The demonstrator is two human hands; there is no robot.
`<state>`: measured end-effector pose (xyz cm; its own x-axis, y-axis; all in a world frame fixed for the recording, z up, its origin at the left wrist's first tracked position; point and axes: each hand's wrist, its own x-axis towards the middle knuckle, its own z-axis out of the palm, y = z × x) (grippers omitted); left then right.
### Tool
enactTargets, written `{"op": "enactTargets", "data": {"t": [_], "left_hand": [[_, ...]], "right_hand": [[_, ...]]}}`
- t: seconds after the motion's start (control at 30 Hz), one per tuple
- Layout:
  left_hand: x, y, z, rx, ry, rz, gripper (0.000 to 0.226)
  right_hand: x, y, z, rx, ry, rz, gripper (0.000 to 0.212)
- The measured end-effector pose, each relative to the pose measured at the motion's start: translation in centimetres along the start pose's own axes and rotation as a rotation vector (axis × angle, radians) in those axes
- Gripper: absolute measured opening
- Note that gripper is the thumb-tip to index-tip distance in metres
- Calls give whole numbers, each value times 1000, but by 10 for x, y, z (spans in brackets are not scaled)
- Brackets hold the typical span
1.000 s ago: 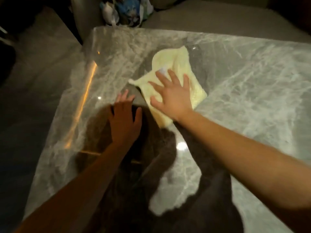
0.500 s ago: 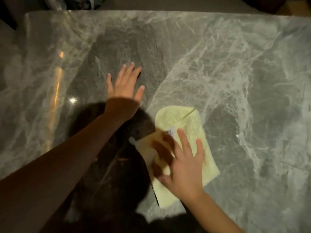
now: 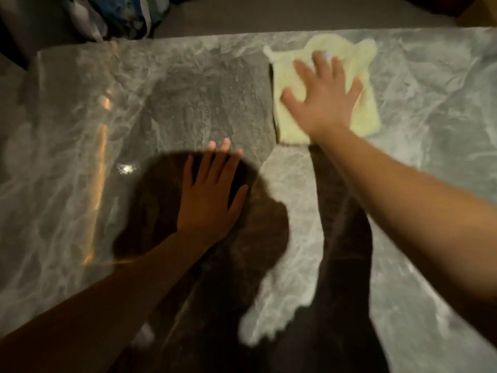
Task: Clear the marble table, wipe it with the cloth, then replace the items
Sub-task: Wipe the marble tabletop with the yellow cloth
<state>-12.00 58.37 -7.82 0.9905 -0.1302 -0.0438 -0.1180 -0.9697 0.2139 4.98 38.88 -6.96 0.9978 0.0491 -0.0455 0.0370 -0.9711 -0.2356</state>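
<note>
Dim room, grey veined marble table (image 3: 430, 109) fills most of the view, glossy, with an orange light streak reflected on its left part and the person's dark shadow across the near middle. Pale yellow cloth (image 3: 365, 114) lies flat on the marble near the far edge, right of centre, roughly square, its far corners a bit rumpled. Right hand (image 3: 324, 99) is on top of the cloth, palm down, fingers spread wide, pressing it flat against the table rather than pinching it; hand and cloth are motion-blurred. Left hand (image 3: 211, 196) rests palm down on bare marble nearer the person, left of the cloth and well apart from it, fingers extended and slightly fanned, holding nothing. Both forearms are bare and reach in from the bottom of the frame. Beyond the far edge, at upper left, sits a bundle of blue and white plastic bags (image 3: 118, 17) on a dark floor; details too dim to tell
</note>
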Motion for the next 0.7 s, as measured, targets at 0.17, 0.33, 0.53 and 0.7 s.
{"op": "enactTargets", "data": {"t": [0.17,0.33,0.53,0.7], "left_hand": [[4,1,-1,-31,7,-3,60],[3,4,-4,-57,6,-8,60],[4,-1,-3,-82,44,-2,60],[6,2,0,-95,66,-34,66]], "right_hand": [[76,7,-7,1,75,90,65],[83,6,-11,-11,75,109,66],[28,4,-11,-16,26,2,62],[-60,22,-8,-53,-10,-106,63]]}}
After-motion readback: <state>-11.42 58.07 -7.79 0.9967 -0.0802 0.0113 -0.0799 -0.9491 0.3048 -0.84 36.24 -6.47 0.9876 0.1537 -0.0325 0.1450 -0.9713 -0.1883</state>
